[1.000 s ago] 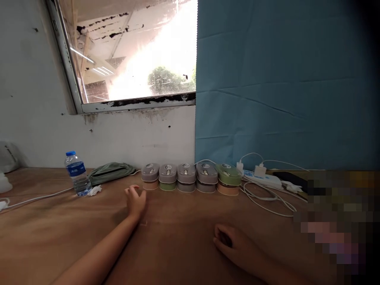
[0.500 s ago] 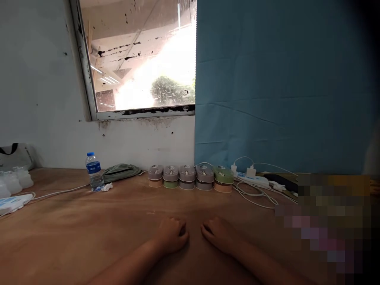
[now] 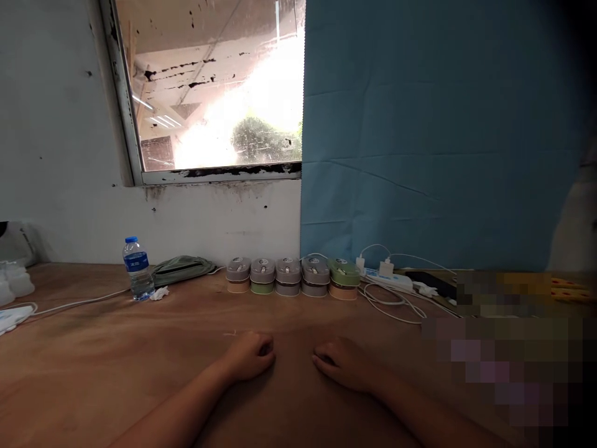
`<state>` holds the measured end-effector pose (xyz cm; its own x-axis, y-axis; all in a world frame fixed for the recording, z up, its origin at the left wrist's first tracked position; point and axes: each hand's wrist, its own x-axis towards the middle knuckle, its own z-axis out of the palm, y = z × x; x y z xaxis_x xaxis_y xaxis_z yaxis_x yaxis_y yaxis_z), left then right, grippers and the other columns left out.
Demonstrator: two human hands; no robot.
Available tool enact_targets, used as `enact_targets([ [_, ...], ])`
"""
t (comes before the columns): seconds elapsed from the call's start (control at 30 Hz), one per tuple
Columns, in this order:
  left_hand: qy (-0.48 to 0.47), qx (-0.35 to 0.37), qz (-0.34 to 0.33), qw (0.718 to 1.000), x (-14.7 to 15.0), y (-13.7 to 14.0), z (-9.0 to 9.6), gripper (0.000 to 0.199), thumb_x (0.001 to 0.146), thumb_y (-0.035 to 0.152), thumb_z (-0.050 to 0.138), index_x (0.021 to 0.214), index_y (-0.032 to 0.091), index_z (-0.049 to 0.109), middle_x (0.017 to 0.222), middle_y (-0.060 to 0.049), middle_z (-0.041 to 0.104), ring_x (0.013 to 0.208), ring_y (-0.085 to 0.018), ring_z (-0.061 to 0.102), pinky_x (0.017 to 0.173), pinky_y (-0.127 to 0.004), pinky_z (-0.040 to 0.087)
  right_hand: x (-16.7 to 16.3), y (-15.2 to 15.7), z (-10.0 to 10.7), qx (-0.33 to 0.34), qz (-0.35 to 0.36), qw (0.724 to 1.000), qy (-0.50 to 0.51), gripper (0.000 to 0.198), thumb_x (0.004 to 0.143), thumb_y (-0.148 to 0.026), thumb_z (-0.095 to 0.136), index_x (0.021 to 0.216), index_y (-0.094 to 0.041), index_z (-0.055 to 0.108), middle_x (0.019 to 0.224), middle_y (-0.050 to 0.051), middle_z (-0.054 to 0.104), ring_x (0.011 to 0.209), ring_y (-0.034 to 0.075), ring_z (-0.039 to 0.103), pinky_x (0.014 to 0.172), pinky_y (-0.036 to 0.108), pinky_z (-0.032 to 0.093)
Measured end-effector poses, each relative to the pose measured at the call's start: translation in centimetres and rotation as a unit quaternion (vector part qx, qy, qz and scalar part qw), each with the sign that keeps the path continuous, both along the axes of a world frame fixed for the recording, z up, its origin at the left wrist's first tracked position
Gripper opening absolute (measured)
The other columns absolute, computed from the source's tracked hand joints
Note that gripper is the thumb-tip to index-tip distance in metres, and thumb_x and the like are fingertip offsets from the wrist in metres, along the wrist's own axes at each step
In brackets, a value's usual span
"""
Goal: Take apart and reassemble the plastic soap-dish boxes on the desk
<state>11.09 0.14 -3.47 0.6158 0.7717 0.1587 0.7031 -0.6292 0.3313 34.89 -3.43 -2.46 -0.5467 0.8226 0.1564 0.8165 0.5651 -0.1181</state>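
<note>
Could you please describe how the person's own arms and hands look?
The left forearm and right forearm are bare as far as they show, with no sleeve in view. The left hand and right hand are ungloved; no watch, bracelet or ring is visible. Small markings cannot be made out.

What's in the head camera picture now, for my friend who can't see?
A person's left hand and right hand, loosely curled and apart, over a brown table. Beyond them stand five lidded boxes in a row, with a clear bottle to the left and a window and blue cloth behind.
</note>
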Motion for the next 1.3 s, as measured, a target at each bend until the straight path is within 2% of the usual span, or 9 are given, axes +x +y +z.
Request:
enact_targets([
  [1.1, -0.019, -0.014, 0.029, 0.999, -0.19, 0.88, -0.56, 0.018, 0.076, 0.028, 0.041, 0.065, 0.017, 0.051, 0.063, 0.002, 0.054, 0.058, -0.01, 0.045, 0.05, -0.02, 0.027, 0.4, 0.45, -0.56, 0.004, -0.003, 1.0, 0.003, 0.032, 0.082, -0.026, 0.039, 0.058, -0.016, 0.057, 0.059, 0.0, 0.06, 0.052, 0.01, 0.047, 0.048, 0.022, 0.023],
  [1.3, -0.023, 0.009, 0.031, 0.999, 0.08, 0.66, -0.53, 0.015, 0.074, 0.025, 0.042, 0.064, 0.018, 0.05, 0.063, 0.002, 0.055, 0.058, -0.011, 0.045, 0.051, -0.022, 0.025, 0.29, 0.4, -0.36, 0.005, 0.002, 1.0, 0.006, 0.03, 0.081, -0.026, 0.04, 0.058, -0.016, 0.056, 0.058, 0.0, 0.059, 0.051, 0.01, 0.046, 0.049, 0.021, 0.024],
])
